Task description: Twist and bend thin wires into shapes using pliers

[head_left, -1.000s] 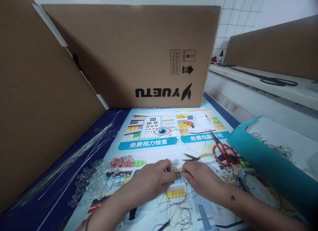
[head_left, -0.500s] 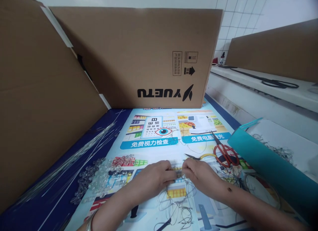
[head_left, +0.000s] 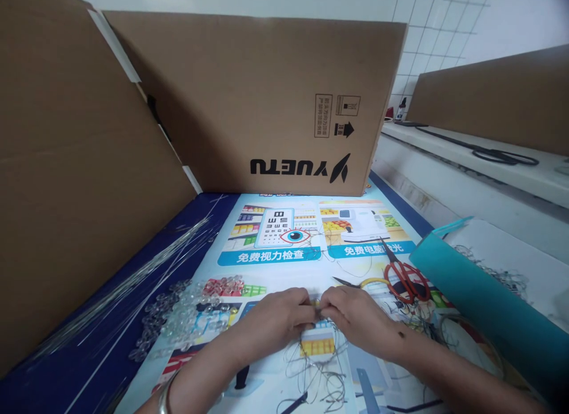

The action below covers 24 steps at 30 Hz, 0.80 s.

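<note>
My left hand (head_left: 288,312) and right hand (head_left: 353,313) pinch wire (head_left: 318,310) narrowly; loops (head_left: 333,383) lie camera-side, long axis unclear; cardboard (head_left: 249,94) stands beyond.

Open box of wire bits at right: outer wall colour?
Teal outer wall, best in the head view.

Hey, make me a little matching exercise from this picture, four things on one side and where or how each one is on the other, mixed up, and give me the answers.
Things
1. Clear beads
2. Red-handled scissors
3. Cardboard panel with black lettering
4. Teal-sided box

Places and states
A. Stands upright at the far end of the poster
B. Holds a tangle of thin strands
C. Spread out to the left of the left hand
D. On the poster, farther away than the right hand

Pairs: 1-C, 2-D, 3-A, 4-B
</note>
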### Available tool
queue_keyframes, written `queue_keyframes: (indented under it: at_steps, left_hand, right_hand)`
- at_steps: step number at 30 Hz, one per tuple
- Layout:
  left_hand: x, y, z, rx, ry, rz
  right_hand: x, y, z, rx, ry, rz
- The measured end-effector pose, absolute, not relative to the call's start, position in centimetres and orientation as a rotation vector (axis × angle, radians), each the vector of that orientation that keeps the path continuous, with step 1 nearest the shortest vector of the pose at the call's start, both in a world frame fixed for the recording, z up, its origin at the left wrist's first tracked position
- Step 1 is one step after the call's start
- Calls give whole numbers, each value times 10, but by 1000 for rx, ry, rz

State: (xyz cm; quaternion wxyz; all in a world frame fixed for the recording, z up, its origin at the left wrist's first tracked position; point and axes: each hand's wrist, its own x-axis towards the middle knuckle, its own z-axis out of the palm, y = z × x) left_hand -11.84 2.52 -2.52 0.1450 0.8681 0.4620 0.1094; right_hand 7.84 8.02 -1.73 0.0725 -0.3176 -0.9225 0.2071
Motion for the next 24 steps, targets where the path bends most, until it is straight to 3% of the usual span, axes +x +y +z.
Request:
queue_keyframes:
  at_steps: [11, 24]
  left_hand:
    - [-120, 27, -25, 2473, 1305, 340]
    - [-122, 26, -27, 2438, 1261, 422]
  right_hand:
    - [79, 80, -21, -858, -2733, 647]
    - [83, 77, -17, -606, -2938, 390]
